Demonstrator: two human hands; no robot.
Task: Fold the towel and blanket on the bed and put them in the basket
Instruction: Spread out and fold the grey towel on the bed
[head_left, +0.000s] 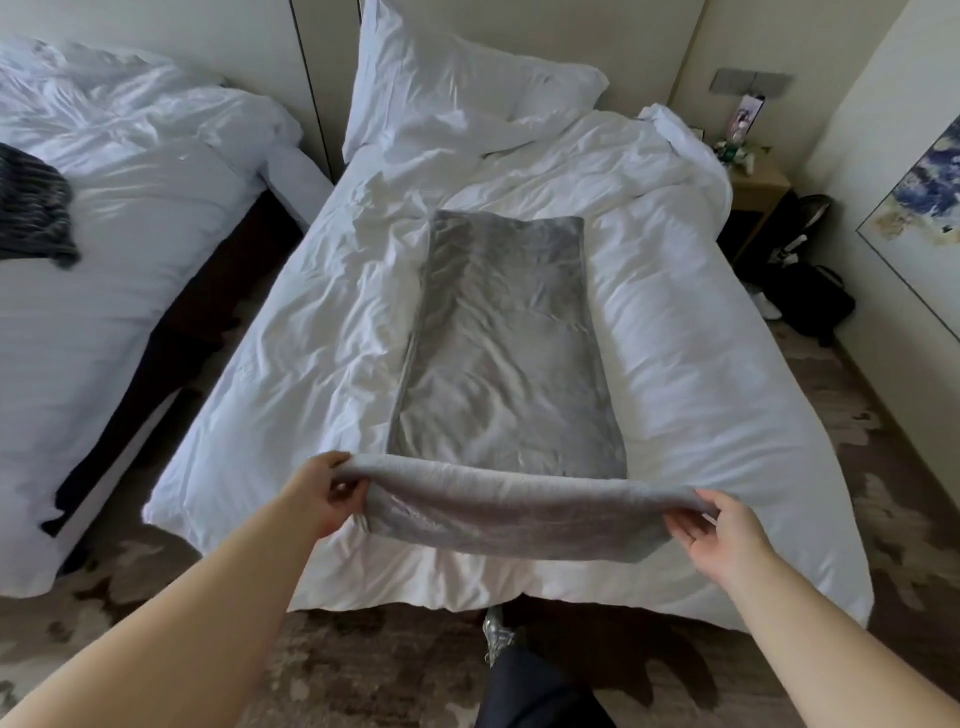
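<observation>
A long grey blanket (498, 338) lies lengthwise down the middle of the white bed (701, 364), folded into a narrow strip. Its near end is lifted off the bed and sags between my hands. My left hand (324, 491) pinches the near left corner. My right hand (719, 535) holds the near right corner, palm turned up. A dark striped cloth (31, 208) lies on the second bed at the far left. No basket is in view.
A second white bed (130, 260) stands to the left across a narrow dark gap. A pillow (457, 88) leans at the headboard. A nightstand (753, 187) and dark bags (810, 296) sit at the right wall. My leg and shoe (498, 639) are at the bed's foot.
</observation>
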